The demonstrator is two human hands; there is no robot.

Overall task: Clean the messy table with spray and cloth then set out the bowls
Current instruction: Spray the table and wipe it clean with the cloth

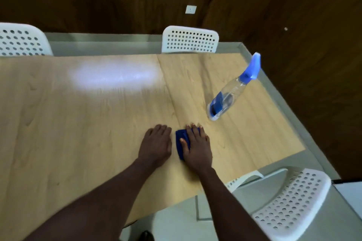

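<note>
A folded blue cloth (pixel 180 141) lies on the light wooden table (pixel 88 113), mostly under my right hand (pixel 195 146), which presses flat on it with fingers spread. My left hand (pixel 155 145) rests palm down on the bare wood just left of the cloth, holding nothing. A clear spray bottle (pixel 229 98) with a blue label and a blue trigger head stands on the table to the far right of my hands. No bowls are in view.
White perforated chairs stand around the table: one at the far left (pixel 19 41), one at the far middle (pixel 190 40), one at the near right (pixel 290 203). The table's right edge runs diagonally past the bottle. A dark wood wall lies behind.
</note>
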